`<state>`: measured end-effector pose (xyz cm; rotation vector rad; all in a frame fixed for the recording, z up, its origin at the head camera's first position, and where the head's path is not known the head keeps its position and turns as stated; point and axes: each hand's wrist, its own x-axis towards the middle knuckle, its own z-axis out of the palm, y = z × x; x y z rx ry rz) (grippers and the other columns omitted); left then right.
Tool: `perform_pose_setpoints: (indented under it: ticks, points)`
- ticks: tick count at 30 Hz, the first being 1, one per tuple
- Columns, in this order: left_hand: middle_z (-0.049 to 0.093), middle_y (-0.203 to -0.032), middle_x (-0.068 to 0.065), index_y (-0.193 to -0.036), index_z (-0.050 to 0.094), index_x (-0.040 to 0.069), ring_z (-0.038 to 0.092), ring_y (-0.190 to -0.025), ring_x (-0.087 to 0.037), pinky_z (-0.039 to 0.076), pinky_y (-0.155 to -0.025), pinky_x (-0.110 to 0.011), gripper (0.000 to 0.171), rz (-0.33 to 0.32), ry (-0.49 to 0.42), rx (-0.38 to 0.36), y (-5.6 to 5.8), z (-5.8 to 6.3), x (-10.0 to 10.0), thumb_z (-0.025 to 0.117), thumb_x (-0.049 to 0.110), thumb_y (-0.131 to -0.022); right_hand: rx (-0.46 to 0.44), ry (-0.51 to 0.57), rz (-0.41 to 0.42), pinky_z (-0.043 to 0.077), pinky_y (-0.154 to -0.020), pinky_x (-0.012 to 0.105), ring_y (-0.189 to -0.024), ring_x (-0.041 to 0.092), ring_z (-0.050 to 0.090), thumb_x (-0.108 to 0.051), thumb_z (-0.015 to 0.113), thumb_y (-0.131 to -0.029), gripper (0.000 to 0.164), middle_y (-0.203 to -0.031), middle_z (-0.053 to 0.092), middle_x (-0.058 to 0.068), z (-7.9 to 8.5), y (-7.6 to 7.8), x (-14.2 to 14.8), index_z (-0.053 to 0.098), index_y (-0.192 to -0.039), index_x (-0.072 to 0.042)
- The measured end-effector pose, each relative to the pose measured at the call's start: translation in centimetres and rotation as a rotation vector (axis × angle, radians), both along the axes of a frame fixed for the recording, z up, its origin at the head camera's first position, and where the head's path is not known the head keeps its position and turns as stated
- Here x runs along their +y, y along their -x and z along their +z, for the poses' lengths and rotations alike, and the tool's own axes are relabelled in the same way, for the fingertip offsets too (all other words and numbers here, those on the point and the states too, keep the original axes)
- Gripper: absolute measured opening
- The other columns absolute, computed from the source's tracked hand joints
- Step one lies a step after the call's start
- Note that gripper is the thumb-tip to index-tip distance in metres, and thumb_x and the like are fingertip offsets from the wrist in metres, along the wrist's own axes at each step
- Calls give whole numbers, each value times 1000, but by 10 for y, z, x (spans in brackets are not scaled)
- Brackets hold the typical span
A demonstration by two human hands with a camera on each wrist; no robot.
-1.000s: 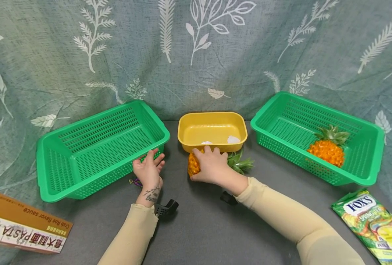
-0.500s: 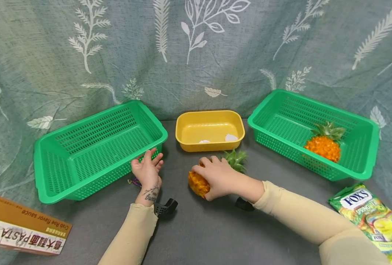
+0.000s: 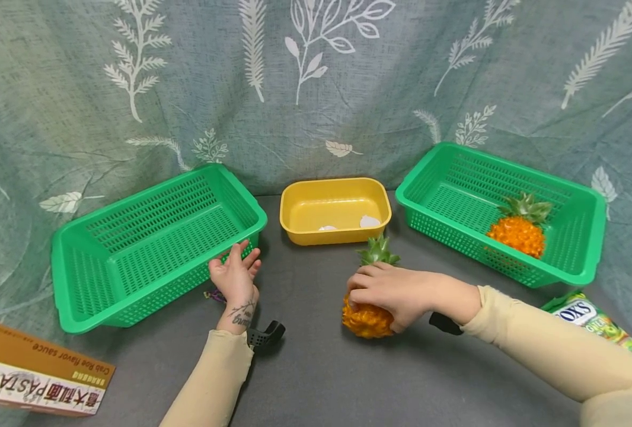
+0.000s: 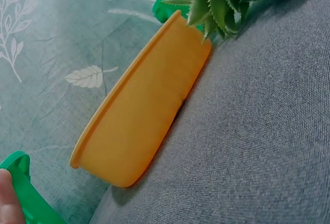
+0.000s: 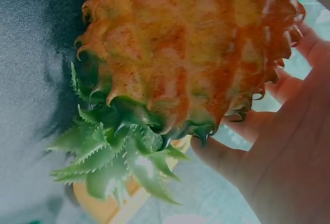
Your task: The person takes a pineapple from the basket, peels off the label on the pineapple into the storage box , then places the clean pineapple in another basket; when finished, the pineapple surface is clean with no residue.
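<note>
My right hand grips an orange pineapple with a green crown, over the grey table in the head view. The crown points toward the yellow tub. In the right wrist view, the fingers of my right hand curl around the side of the pineapple. My left hand is palm up with loosely bent fingers, beside the front right corner of the left green basket; nothing lies in it. A small purple item shows partly behind that hand. Whether the pineapple touches the table is unclear.
A yellow tub with two white pieces inside stands at the back centre. The right green basket holds a second pineapple. A pasta box lies at left; a Fox's candy bag, partly behind my sleeve, at right.
My right hand has carried the pineapple from in front of the yellow tub rightward and toward me, turning its crown to point away. The left hand keeps its place. The view has shifted slightly.
</note>
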<state>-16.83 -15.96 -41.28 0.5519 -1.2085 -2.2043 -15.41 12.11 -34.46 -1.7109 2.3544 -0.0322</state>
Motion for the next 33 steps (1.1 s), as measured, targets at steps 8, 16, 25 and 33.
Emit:
perform_pose_setpoints:
  ticks: [8,16,25,33]
  points:
    - [64,-92,-7,-113,33,-1,65,-54,-9,50,-45,-21,34,1,-24,6,0,-1,0,55,16,-93,-51,49,-1,22,-106,59,-131,32,32,-21,78,-65,61,-132,45,1,2,0,6,52,-120,-24]
    - [65,-93,-6,-106,36,7,65,-55,-9,50,-46,-21,24,2,-23,-22,1,-1,-1,53,17,-94,-73,360,-182,27,-104,52,-129,27,35,-42,73,-71,68,-138,41,6,-10,-1,18,48,-128,-15]
    - [65,-92,-5,-105,36,7,65,-55,-8,50,-44,-20,22,10,-17,-8,1,-1,-1,53,16,-94,-232,659,-645,32,-94,65,-131,42,25,-30,83,-66,93,-146,21,21,-32,-19,35,31,-139,-7]
    - [64,-92,-5,-104,37,8,65,-55,-8,49,-44,-19,21,12,-7,-2,1,0,0,53,17,-94,-485,820,-878,35,-91,64,-127,48,23,-18,84,-64,104,-146,3,24,-55,-35,33,18,-144,-5]
